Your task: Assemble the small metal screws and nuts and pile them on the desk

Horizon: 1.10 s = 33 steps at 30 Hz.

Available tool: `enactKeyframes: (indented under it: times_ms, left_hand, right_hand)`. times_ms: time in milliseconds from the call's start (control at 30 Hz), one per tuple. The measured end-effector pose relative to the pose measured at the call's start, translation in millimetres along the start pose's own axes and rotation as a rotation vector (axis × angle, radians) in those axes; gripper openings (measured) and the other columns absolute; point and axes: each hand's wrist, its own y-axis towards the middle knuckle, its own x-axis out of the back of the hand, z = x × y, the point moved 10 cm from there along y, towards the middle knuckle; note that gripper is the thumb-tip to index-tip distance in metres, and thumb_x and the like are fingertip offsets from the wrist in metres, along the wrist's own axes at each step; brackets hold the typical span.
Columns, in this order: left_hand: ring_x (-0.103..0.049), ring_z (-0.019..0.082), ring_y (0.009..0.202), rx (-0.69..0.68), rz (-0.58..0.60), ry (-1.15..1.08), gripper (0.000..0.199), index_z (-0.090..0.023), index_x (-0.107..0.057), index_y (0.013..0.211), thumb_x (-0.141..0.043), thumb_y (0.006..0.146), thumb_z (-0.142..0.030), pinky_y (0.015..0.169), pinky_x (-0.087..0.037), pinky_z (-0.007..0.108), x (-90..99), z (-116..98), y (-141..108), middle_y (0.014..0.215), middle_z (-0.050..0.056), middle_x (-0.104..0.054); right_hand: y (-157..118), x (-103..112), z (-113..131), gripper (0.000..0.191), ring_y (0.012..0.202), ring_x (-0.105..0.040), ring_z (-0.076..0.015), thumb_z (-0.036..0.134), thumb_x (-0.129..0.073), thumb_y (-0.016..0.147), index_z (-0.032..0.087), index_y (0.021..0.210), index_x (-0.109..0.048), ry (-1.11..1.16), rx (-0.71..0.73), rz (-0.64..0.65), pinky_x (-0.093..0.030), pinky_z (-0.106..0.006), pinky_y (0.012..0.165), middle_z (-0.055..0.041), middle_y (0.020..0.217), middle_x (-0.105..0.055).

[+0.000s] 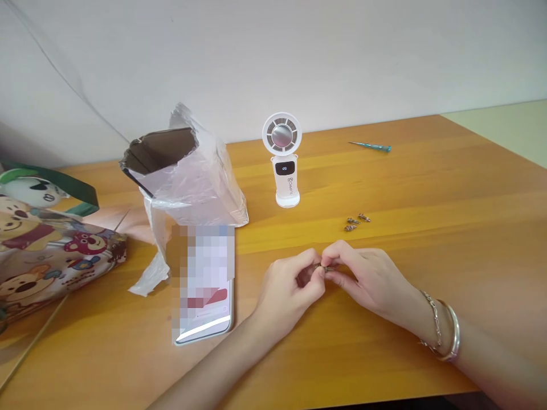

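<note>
Screw [329, 269] pinched between two hands over the tabletop [427, 205]

The left hand [286, 290] and right hand [370, 276] meet tip to tip, each with thumb and index finger closed on the small metal piece; the fingers [315, 285] leave almost no gap and hide most of it. Just beyond lie three loose screws [350, 228]. Farther out, a phone [209, 319] lies on the left, a box [200, 199] behind it, a white fan [285, 179] stands upright, and a screwdriver [381, 148] rests near the wall [342, 62].
</note>
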Motion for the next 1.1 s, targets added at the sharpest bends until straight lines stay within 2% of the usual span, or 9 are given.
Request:
enactKeyframes:
  times_ms: [200,400,667,933,1100]
  left_hand:
    - [-0.035,0.009,0.053,-0.016,0.016,-0.016,0.017,-0.019,-0.043,0.068,-0.04,0.085,-0.02,0.051,-0.026,0.02,-0.3,-2.7,-0.2,0.056,-0.006,-0.039]
    - [-0.038,0.009,0.054,-0.029,0.037,0.016,0.019,-0.019,-0.042,0.069,-0.039,0.087,-0.025,0.052,-0.028,0.021,-3.5,-4.3,-0.9,0.058,-0.006,-0.043]
    - [-0.043,0.009,0.05,0.025,0.015,-0.025,0.017,-0.019,-0.044,0.073,-0.038,0.087,-0.026,0.049,-0.03,0.02,-7.6,-0.8,0.6,0.056,-0.005,-0.045]
    - [-0.037,0.008,0.05,-0.011,-0.019,0.008,0.016,-0.019,-0.043,0.072,-0.04,0.086,-0.024,0.049,-0.029,0.019,-6.9,-5.0,0.9,0.056,-0.006,-0.042]
    - [-0.039,0.008,0.05,0.001,-0.006,-0.035,0.017,-0.019,-0.042,0.072,-0.038,0.087,-0.023,0.05,-0.03,0.019,-5.6,-2.2,-0.1,0.055,-0.006,-0.041]
  right_hand:
    - [-0.4,4.0,4.3,0.012,0.066,-0.062,-0.0108,0.016,-0.047,0.079,0.023,0.087,-0.042,0.097,-0.011,-0.021,-0.042,-0.02,0.057,0.0039,0.075,-0.064]
    - [0.5,-1.3,2.0,0.015,0.047,-0.044,-0.0091,0.013,-0.041,0.074,0.024,0.082,-0.036,0.051,-0.076,-0.009,-0.034,-0.021,0.048,0.0085,0.059,-0.052]
    - [0.2,-3.3,-0.8,0.014,0.044,-0.036,-0.0099,0.013,-0.038,0.072,0.024,0.078,-0.032,0.045,-0.135,-0.057,-0.029,-0.021,0.045,0.0087,0.055,-0.042]
    - [-1.0,-5.6,-0.1,0.013,0.044,-0.033,-0.0098,0.012,-0.037,0.073,0.024,0.075,-0.031,0.049,-0.123,-0.044,-0.026,-0.021,0.044,0.0086,0.053,-0.039]
    - [-0.6,-6.7,-4.4,0.015,0.047,-0.043,-0.0101,0.011,-0.039,0.075,0.024,0.081,-0.034,0.172,-0.149,0.006,-0.033,-0.021,0.047,0.0076,0.059,-0.048]
